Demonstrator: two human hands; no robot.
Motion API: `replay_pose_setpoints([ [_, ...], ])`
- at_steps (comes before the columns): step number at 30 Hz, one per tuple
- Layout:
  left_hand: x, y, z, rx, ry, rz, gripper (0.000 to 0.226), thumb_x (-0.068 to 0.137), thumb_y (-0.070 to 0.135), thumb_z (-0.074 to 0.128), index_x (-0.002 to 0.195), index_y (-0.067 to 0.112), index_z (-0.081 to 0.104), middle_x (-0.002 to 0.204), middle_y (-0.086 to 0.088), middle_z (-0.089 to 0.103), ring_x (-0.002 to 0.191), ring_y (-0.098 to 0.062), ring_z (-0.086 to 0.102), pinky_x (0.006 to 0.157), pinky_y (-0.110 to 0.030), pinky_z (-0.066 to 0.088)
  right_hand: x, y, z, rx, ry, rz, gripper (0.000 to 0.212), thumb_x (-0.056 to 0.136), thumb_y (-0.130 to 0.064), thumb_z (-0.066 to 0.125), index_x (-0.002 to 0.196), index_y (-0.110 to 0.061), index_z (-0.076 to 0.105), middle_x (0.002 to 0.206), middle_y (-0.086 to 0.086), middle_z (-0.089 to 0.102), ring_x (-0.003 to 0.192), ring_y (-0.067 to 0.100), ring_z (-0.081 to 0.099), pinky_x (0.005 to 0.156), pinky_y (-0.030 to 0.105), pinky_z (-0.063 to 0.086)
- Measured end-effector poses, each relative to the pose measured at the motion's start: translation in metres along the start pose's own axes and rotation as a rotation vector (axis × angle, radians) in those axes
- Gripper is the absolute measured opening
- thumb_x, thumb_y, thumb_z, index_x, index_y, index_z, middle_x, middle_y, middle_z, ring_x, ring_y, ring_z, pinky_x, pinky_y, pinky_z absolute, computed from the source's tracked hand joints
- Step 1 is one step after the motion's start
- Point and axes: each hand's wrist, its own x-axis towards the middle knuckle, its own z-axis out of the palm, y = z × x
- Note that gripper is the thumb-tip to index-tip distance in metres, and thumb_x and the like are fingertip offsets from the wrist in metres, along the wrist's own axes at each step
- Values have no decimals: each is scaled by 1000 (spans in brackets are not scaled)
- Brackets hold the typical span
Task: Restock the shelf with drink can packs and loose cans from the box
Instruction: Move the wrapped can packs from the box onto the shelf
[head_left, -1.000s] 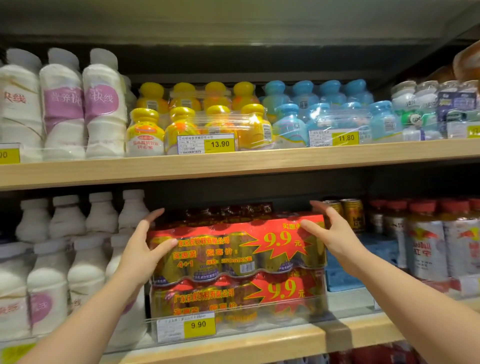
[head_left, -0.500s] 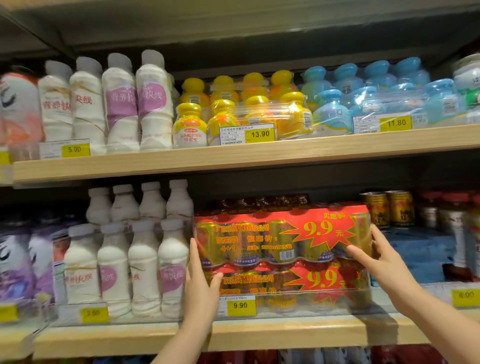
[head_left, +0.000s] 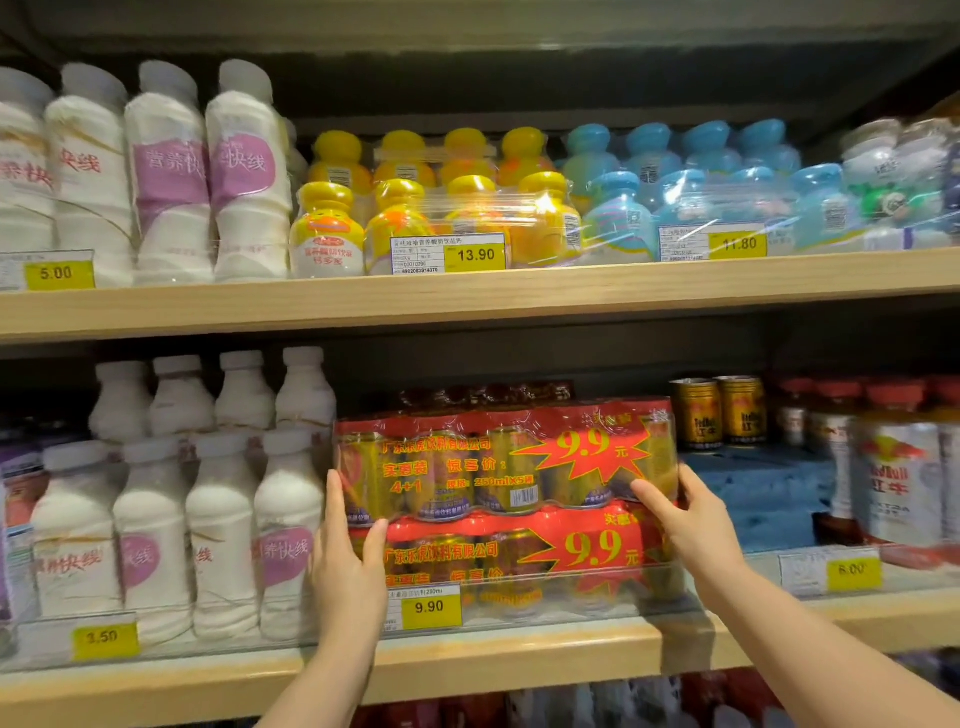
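Note:
A shrink-wrapped pack of gold drink cans with a red "9.9" label (head_left: 498, 462) rests on top of a second identical pack (head_left: 519, 558) on the lower wooden shelf (head_left: 519, 652). My left hand (head_left: 348, 561) presses against the left end of the two packs, fingers wrapped on the upper pack's lower left corner. My right hand (head_left: 691, 525) grips the upper pack's lower right corner. More dark cans (head_left: 488, 395) sit behind the packs. The box is out of view.
White milk-drink bottles (head_left: 208, 499) crowd the left of the packs. Two loose gold cans (head_left: 719, 413) stand on a blue wrapped pack (head_left: 758, 493) to the right, then red-capped bottles (head_left: 893, 467). The upper shelf (head_left: 467, 296) holds white, yellow and blue bottles.
Both hands slid down from the upper pack's top corners to its lower corners. The pack now sits square on the lower one. The view shifted and drew nearer.

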Motion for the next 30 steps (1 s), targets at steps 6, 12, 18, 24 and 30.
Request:
replay_pose_setpoints([
  [6, -1, 2, -3, -75, -22, -3, 67, 91, 20, 48, 143, 36, 10, 153, 0, 26, 137, -27, 30, 108, -48, 32, -2, -1, 1, -18, -16, -26, 39, 88, -29, 54, 122, -12, 45, 120, 15, 59, 93, 21, 54, 84, 40, 47],
  [12, -2, -4, -7, 20, -120, 9, 73, 92, 19, 46, 144, 34, -2, 155, -3, 20, 139, -28, 26, 111, -49, 29, -10, -5, 1, -79, -69, -6, 44, 92, -23, 48, 133, -14, 34, 131, 13, 53, 105, 24, 53, 88, 38, 44],
  [18, -27, -1, -10, 65, -85, 79, 68, 88, 16, 53, 145, 17, 15, 155, -6, 10, 142, -23, 10, 115, -42, 15, -37, -3, -2, -10, 13, -62, 56, 93, -14, 47, 143, -12, 23, 150, 6, 31, 137, 22, 31, 108, 35, 29],
  [24, -41, 3, -6, 23, -126, 242, 53, 84, 6, 56, 134, 12, 38, 145, -8, 27, 135, -22, 22, 111, -33, 18, -66, 6, -2, -37, 93, -150, 36, 92, -9, 46, 128, -12, 48, 133, 5, 50, 116, 11, 45, 93, 23, 33],
  [30, -62, 5, -5, 36, -192, 381, 45, 84, 2, 55, 127, 9, 47, 134, -8, 42, 129, -21, 29, 94, -6, 8, -87, 17, -14, -104, 109, -200, 27, 90, -6, 48, 116, -12, 57, 110, -2, 55, 105, 9, 48, 85, 23, 36],
])
